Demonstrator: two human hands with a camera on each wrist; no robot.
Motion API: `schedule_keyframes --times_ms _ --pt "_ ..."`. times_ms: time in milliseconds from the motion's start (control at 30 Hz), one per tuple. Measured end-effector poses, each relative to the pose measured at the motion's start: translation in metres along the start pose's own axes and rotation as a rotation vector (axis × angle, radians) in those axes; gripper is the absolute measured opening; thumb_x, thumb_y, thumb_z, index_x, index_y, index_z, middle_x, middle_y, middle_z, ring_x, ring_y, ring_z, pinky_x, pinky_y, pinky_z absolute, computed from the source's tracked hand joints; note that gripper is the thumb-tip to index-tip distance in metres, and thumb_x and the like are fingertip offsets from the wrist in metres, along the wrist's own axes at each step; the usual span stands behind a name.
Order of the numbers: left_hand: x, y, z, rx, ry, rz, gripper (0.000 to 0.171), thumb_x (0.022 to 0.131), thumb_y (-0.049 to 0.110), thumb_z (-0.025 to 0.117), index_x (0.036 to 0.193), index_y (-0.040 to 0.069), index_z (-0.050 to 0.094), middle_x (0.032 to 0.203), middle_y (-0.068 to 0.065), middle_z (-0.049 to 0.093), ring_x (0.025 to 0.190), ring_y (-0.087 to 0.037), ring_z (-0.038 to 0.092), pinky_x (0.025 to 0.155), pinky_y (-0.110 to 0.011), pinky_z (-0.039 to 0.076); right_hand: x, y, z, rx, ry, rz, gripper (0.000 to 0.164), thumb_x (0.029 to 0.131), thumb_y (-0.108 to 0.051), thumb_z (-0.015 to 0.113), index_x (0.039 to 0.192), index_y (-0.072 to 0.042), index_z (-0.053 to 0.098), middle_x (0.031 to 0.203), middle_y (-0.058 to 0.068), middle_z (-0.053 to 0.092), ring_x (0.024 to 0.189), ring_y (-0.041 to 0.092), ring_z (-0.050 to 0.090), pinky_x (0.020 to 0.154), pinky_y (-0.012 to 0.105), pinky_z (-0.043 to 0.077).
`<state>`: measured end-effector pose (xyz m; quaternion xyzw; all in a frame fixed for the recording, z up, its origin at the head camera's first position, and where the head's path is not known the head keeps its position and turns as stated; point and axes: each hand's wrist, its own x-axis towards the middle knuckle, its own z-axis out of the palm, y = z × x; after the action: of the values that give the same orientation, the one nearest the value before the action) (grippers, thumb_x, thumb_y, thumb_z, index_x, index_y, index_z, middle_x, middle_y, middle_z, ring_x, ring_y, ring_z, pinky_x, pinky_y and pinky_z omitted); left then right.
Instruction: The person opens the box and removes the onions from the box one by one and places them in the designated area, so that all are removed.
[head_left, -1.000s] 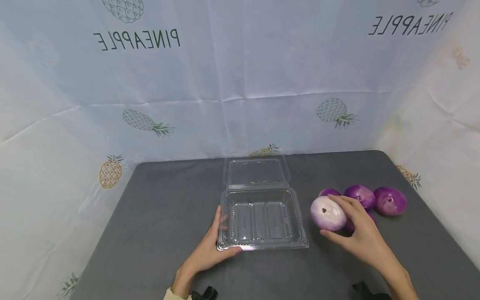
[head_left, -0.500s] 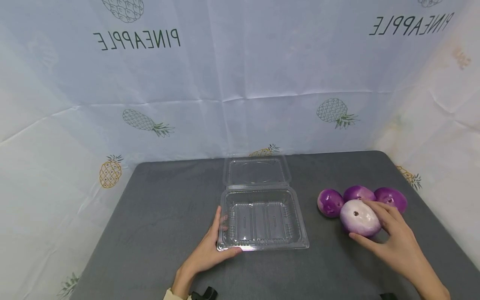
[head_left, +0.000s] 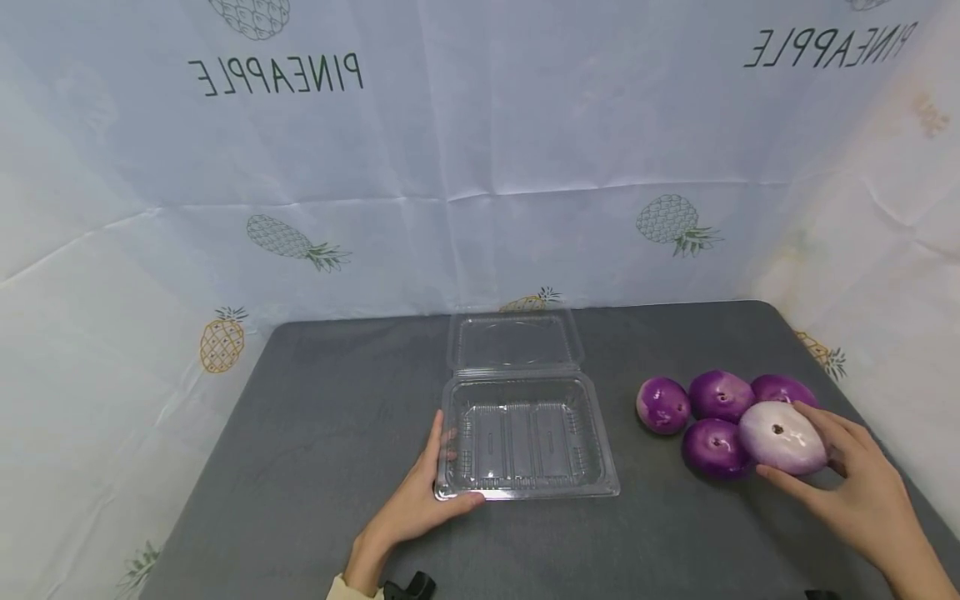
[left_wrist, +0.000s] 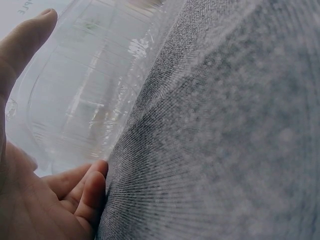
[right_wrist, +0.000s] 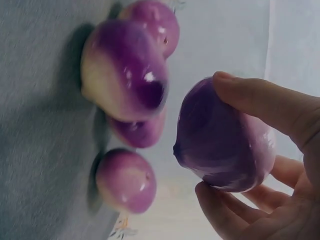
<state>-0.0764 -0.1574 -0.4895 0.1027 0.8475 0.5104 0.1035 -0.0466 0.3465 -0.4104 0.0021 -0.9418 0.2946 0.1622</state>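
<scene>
My right hand (head_left: 862, 479) holds a purple-and-white onion (head_left: 782, 437) above the table, thumb on one side and fingers on the other. In the right wrist view this onion (right_wrist: 225, 137) shows its purple side and small pointed tip. Several glossy purple onions lie close by: one at the left (head_left: 663, 406), one in front (head_left: 716, 448) and one behind (head_left: 721, 395). Another onion (head_left: 783, 388) is partly hidden behind the held one. My left hand (head_left: 412, 492) grips the near left corner of a clear plastic clamshell box (head_left: 525, 492), thumb at the front rim and fingers along its side.
The box's lid (head_left: 516, 342) lies folded back toward the curtain. A dark grey table (head_left: 352, 400) bears everything. A pale curtain (head_left: 465, 150) printed with pineapples hangs behind the table and at both sides.
My right hand has carried the onion rightward, past the front onion, which is now in full view. My left hand and the box have stayed put.
</scene>
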Motion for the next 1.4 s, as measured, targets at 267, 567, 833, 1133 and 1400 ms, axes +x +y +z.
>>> schedule_keyframes --times_ms 267,567,833,1133,1400 --pt "0.001 0.0 0.0 0.003 -0.004 0.004 0.129 0.079 0.033 0.088 0.166 0.017 -0.006 0.165 -0.013 0.035 0.137 -0.027 0.05 0.099 -0.035 0.049 0.002 0.023 0.001 -0.064 0.026 -0.045 0.096 0.058 -0.016 0.099 0.14 0.005 0.054 0.125 0.036 0.052 0.096 -0.033 0.019 0.064 0.003 0.026" --pt "0.001 0.0 0.0 0.004 -0.002 0.003 0.129 0.079 0.034 0.088 0.166 0.018 -0.007 0.166 -0.012 0.035 0.138 -0.027 0.05 0.1 -0.037 0.049 0.004 0.047 0.007 -0.056 0.013 -0.087 0.091 0.054 -0.007 0.097 0.134 0.01 0.056 0.118 0.044 0.053 0.114 0.029 0.048 0.071 0.016 0.031" --pt "0.0 0.001 0.0 0.009 -0.003 0.008 0.129 0.079 0.033 0.088 0.166 0.017 -0.006 0.165 -0.012 0.035 0.137 -0.027 0.05 0.101 -0.036 0.049 0.003 0.057 0.017 -0.062 -0.043 -0.044 0.09 0.061 -0.007 0.094 0.139 0.011 0.051 0.12 0.049 0.047 0.111 0.058 0.039 0.078 0.074 0.032" --pt "0.0 0.001 0.0 0.016 -0.004 0.017 0.129 0.079 0.034 0.088 0.166 0.016 -0.006 0.164 -0.013 0.036 0.136 -0.027 0.051 0.1 -0.038 0.049 0.006 0.063 0.024 -0.065 -0.069 -0.057 0.092 0.06 -0.003 0.093 0.14 0.011 0.05 0.119 0.049 0.047 0.11 0.057 0.041 0.076 0.073 0.035" --pt "0.0 0.002 0.0 0.014 0.001 0.015 0.13 0.079 0.034 0.088 0.166 0.017 -0.006 0.164 -0.014 0.036 0.136 -0.027 0.05 0.1 -0.037 0.049 0.008 0.065 0.026 -0.061 -0.091 -0.055 0.092 0.062 -0.003 0.093 0.141 0.012 0.048 0.119 0.05 0.046 0.109 0.059 0.042 0.073 0.075 0.036"
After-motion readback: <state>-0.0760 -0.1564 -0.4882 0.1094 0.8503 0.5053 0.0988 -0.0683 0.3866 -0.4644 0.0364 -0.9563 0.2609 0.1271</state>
